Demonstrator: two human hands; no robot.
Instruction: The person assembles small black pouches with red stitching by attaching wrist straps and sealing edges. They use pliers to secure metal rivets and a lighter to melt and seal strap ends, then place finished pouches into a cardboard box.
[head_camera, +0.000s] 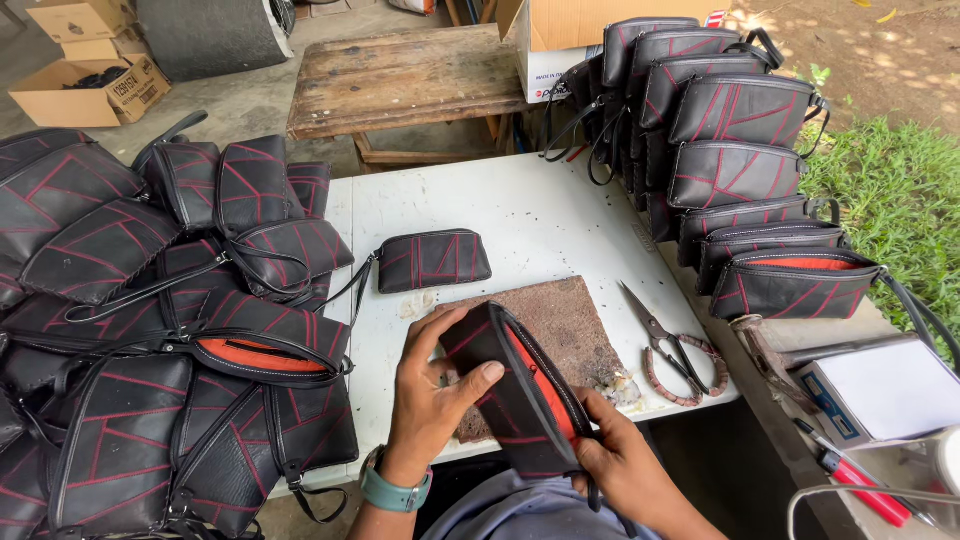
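Note:
My left hand (432, 392) grips one side of a black pouch (512, 400) with red stitching and an orange lining, thumb across its face. My right hand (618, 458) holds the pouch's lower right end. The pouch stands on edge, mouth facing right, over a brown worn mat (570, 322) on the white table (520, 205). A teal wristband sits on my left wrist.
A small black pouch (433, 260) lies on the table beyond the mat. Scissors (664, 345) lie right of the mat. Piles of black bags (170, 310) fill the left; stacked bags (735, 150) line the right. A wooden bench (400, 80) and cardboard boxes (90, 85) stand behind.

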